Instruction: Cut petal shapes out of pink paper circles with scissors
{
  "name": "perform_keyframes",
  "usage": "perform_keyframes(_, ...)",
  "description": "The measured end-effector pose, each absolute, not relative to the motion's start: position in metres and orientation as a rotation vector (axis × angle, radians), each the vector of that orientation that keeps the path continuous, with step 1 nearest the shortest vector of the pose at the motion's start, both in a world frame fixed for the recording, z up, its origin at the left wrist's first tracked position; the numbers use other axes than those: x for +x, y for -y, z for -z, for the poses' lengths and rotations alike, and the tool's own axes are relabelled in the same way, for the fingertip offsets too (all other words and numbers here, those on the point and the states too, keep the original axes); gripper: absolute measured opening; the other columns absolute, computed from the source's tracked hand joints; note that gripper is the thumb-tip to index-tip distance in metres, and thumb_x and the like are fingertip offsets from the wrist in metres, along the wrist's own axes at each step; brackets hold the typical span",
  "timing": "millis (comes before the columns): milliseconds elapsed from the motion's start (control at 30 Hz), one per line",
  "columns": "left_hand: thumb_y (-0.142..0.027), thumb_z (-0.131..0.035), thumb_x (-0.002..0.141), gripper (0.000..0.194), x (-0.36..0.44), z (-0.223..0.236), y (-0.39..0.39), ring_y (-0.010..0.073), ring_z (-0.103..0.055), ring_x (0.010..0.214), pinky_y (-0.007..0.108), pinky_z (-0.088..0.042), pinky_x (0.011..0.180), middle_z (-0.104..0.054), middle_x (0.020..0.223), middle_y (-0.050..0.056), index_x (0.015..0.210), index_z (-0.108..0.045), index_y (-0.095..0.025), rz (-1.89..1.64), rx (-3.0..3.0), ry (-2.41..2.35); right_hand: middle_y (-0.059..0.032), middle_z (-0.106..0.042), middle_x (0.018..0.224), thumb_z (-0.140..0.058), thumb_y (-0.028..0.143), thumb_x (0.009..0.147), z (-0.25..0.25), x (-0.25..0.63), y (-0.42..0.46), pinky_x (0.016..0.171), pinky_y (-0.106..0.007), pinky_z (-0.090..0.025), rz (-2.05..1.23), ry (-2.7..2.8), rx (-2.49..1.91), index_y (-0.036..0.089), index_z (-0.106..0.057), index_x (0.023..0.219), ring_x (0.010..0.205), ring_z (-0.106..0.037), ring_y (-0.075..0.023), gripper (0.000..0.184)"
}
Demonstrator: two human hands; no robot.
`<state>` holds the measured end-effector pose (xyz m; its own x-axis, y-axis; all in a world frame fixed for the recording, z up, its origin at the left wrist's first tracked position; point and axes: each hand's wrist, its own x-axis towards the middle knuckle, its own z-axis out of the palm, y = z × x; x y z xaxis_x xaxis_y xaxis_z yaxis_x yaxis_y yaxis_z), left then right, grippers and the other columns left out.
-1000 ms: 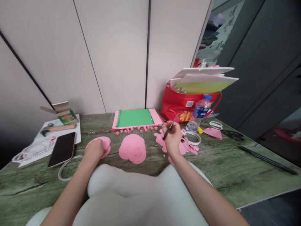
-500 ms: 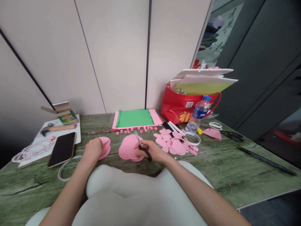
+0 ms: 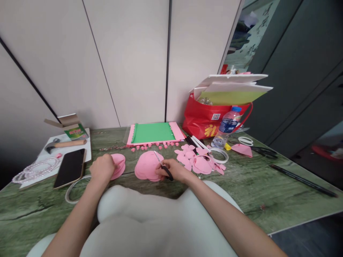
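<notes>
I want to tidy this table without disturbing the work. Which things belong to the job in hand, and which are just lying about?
Likely in the job:
scissors, in the right hand
pink paper by the left hand
pink paper stack

Probably just lying about:
phone
hammer
beads
water bottle

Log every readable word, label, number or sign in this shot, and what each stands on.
"礼", yellow, on the red bag.
QR code on the same bag: no text readable.
Plastic bottle: white marks on its blue label, too blurred to read.
Green carton: lettering too blurred to read.
</notes>
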<state>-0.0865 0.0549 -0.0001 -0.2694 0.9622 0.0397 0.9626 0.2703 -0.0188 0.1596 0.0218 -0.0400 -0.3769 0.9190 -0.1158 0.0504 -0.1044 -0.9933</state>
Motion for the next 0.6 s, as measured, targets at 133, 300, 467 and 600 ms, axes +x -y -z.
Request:
perform_keyframes(133, -0.041, -0.058, 0.067, 0.033, -0.085, -0.003, -0.054, 0.0354, -0.062, 0.085, 0.034, -0.043, 0.06, -0.067, 0.091, 0.021, 0.082, -0.068, -0.014, 0.012, -1.876, 2.493, 0.0032, -0.059, 0.049, -0.077, 0.032, 0.055, 0.039, 0.16, -0.022, 0.053, -0.024, -0.046, -1.549, 1.438, -1.084, 0.014, -0.061, 0.068, 0.049, -0.056, -0.0113, 0.027)
perform_keyframes(300, -0.043, -0.044, 0.078, 0.035, -0.079, -0.012, -0.045, 0.0354, -0.062, 0.083, 0.037, -0.042, 0.06, -0.068, 0.085, 0.018, 0.082, -0.065, -0.016, 0.282, -1.795, 2.393, 0.0034, -0.058, 0.052, -0.075, 0.036, 0.058, 0.038, 0.159, -0.024, 0.053, -0.023, -0.044, -1.481, 1.358, -1.016, 0.014, -0.058, 0.068, 0.049, -0.054, -0.0097, 0.029)
perform_keyframes(467, -0.045, -0.053, 0.074, 0.028, -0.055, -0.019, -0.029, 0.0176, -0.06, 0.058, 0.026, -0.044, 0.056, -0.064, 0.063, 0.003, 0.077, -0.06, -0.018, 1.5, -1.876, 2.124, 0.0022, -0.059, 0.056, -0.073, 0.039, 0.059, 0.036, 0.155, -0.02, 0.054, -0.024, -0.043, -1.44, 1.31, -0.93, 0.015, -0.057, 0.072, 0.053, -0.055, -0.0106, 0.032)
perform_keyframes(600, -0.037, -0.065, 0.064, 0.023, -0.031, -0.018, -0.019, 0.0123, -0.055, 0.041, 0.024, -0.045, 0.047, -0.06, 0.048, -0.001, 0.068, -0.055, -0.016, 2.208, -2.296, 2.297, 0.0012, -0.061, 0.063, -0.073, 0.039, 0.059, 0.034, 0.148, -0.015, 0.057, -0.025, -0.042, -1.403, 1.247, -0.891, 0.017, -0.055, 0.083, 0.06, -0.056, -0.0126, 0.037)
